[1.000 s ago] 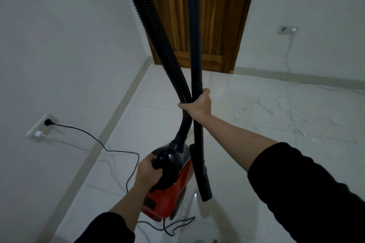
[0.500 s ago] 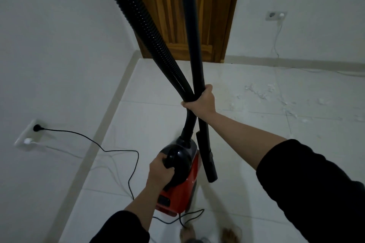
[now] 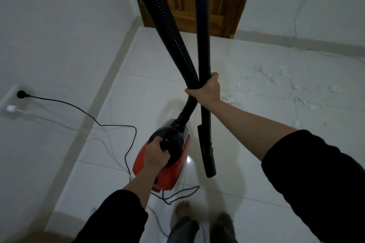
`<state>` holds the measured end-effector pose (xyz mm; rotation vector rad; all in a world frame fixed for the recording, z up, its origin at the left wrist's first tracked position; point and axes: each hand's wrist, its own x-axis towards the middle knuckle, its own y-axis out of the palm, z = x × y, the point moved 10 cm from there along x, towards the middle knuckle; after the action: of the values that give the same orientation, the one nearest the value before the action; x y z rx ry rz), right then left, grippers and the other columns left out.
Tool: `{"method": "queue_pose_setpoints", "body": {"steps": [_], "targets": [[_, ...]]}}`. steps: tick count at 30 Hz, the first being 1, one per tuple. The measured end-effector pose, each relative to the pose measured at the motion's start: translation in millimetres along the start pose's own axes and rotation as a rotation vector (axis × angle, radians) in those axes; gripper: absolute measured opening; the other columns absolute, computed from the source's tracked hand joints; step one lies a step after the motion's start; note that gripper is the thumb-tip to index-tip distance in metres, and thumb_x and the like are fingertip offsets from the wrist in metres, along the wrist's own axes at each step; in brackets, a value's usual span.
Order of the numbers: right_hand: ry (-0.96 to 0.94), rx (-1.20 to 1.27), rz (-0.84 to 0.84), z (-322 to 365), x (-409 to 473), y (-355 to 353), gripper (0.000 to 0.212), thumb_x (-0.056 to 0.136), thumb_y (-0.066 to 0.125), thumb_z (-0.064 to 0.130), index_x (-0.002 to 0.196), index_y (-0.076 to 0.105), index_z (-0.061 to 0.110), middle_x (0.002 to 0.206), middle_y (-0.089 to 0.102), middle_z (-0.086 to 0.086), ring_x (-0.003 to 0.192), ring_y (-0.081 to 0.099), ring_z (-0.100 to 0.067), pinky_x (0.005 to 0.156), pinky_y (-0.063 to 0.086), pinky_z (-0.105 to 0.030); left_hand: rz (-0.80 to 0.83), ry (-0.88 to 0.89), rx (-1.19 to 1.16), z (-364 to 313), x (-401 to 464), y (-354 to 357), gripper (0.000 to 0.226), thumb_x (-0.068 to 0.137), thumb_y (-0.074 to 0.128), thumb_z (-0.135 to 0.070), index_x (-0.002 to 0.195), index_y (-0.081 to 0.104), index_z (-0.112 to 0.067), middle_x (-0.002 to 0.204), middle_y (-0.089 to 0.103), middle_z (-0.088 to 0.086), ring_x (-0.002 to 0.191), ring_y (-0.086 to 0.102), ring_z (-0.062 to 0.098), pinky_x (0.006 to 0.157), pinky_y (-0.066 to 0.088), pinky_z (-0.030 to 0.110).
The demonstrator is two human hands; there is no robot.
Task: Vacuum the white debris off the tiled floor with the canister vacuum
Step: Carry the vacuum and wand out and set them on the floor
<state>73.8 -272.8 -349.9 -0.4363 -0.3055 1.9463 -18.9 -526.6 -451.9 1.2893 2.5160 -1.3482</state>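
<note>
A: Where does the white debris [image 3: 276, 77] lie?

B: It is scattered over the glossy pale tiled floor [image 3: 138, 89] on the far right, beyond the right hand [image 3: 205, 89] and to its right, well apart from the left hand [image 3: 156, 156]. The nearest flecks show just past the right wrist.

A: And the vacuum?

B: The red canister vacuum with a black domed top [image 3: 167, 162] sits low in the near middle. The left hand's fingers are curled round its black top handle. Whether it rests on the tiles or is lifted is hard to tell.

A: The right hand?

B: It is closed in a fist round two things at once: the black ribbed hose [image 3: 167, 23] and the smooth black rigid wand [image 3: 203, 25], where they cross. The wand's long axis runs near-vertical, and its open lower end [image 3: 210, 171] hangs near the canister's right side, well short of the debris.

A: So what does the next move turn on?

B: Probably on swinging that end far and right; the right hand is the nearer one.

A: Anything unclear?

B: The tops of hose and wand are cut off by the frame. The black power cord [image 3: 94, 116] runs to a wall socket [image 3: 11, 98] on the left. A brown wooden door [image 3: 223, 0] stands at the far end.
</note>
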Motion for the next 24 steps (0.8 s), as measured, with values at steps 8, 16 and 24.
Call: {"method": "queue_pose_setpoints", "body": {"steps": [8,16,24], "targets": [[-0.01,0.051,0.029,-92.6,40.3,30.2,0.069,0.066,0.088,0.011,0.107,0.033,0.009,0.086,0.047,0.007,0.07,0.049,0.001,0.05,0.041,-0.002,-0.022,0.028,0.081,48.5,43.6,77.7,0.047,0.078,0.063,-0.007,0.124,0.053,-0.004,0.109,0.065,0.015,0.103,0.06,0.032,0.078,0.047,0.032],[-0.154,0.018,0.044,-197.8,93.9,71.5,0.071,0.066,0.089,0.016,0.112,0.036,0.006,0.086,0.046,0.009,0.071,0.05,-0.001,0.054,0.043,-0.003,0.013,0.152,0.183,109.8,105.2,175.7,0.045,0.08,0.061,-0.016,0.123,0.051,-0.009,0.106,0.066,0.012,0.098,0.062,0.031,0.079,0.054,0.041],[-0.372,-0.008,0.057,-276.9,122.2,101.1,0.082,0.063,0.091,0.023,0.122,0.037,0.004,0.098,0.052,0.004,0.086,0.056,-0.011,0.07,0.05,-0.018,-0.046,0.357,0.376,146.2,150.2,256.1,0.051,0.081,0.049,-0.027,0.128,0.045,-0.008,0.103,0.065,0.012,0.092,0.063,0.031,0.074,0.054,0.04]]}}
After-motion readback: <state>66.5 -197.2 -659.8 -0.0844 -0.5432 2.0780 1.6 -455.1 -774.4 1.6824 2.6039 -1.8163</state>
